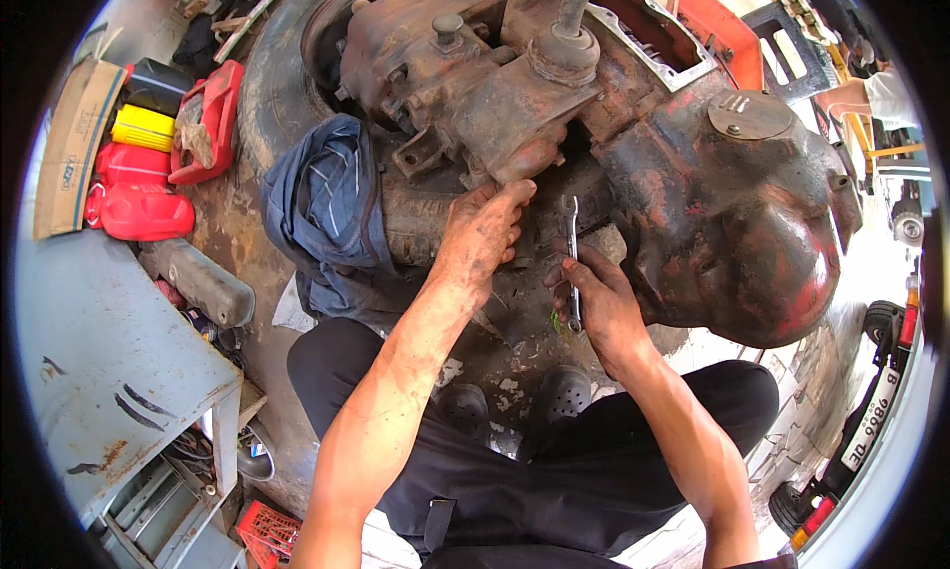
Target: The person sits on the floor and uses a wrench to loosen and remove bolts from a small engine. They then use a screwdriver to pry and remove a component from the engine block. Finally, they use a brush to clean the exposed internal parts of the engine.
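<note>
In front of me stands a greasy gearbox (475, 94), rust-brown and black, with a gear lever (566, 45) rising from its top. My left hand (480, 235) is closed at the underside of its near end, thumb and forefinger pressed together there. Whatever those fingers hold is hidden. To the right, my right hand (599, 302) grips a combination wrench (573, 242) about its lower half, the jaw end pointing up, apart from the gearbox. Beyond that hand bulges a large rounded black and red metal housing (732, 223).
A blue cloth (332, 193) lies over a tyre (277, 74) left of my left hand. Red plastic parts (148, 203) and a cardboard box (79, 148) stand far left, behind a grey metal table (129, 361). At the right edge are a person's arm (846, 99) and a vehicle (891, 401).
</note>
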Motion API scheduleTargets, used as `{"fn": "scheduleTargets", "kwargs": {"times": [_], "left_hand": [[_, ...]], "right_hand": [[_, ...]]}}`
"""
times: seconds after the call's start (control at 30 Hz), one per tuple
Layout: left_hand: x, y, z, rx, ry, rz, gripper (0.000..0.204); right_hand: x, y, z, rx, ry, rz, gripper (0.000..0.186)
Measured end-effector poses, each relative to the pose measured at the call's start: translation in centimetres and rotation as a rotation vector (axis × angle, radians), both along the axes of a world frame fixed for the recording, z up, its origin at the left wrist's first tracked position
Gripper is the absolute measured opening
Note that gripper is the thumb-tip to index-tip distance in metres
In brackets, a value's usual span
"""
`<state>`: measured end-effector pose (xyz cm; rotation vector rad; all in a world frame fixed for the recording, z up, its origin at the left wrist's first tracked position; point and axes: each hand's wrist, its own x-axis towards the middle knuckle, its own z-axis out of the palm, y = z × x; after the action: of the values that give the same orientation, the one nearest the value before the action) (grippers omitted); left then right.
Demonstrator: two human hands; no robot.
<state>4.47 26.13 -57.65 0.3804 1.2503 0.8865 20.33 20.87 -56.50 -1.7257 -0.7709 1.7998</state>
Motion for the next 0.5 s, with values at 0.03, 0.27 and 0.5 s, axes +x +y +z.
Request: {"fn": "scheduleTargets", "kwargs": {"times": [0.03,0.27,0.5], "left_hand": [[-0.1,0.0,0.0,0.001,0.006,-0.005,0.024],[-1.4,0.3,0.1,0.035,0.113,-0.173,0.03],[-2.3,0.2,0.8,0.153,0.164,-0.347,0.031]], "right_hand": [[0.0,0.1,-0.3,0.005,0.032,-0.029,0.028],[-0.7,1.2,0.7,0.017,0.102,-0.091,0.025],[-1.1,3.1,1.6,0.018,0.306,-0.147,0.025]]}}
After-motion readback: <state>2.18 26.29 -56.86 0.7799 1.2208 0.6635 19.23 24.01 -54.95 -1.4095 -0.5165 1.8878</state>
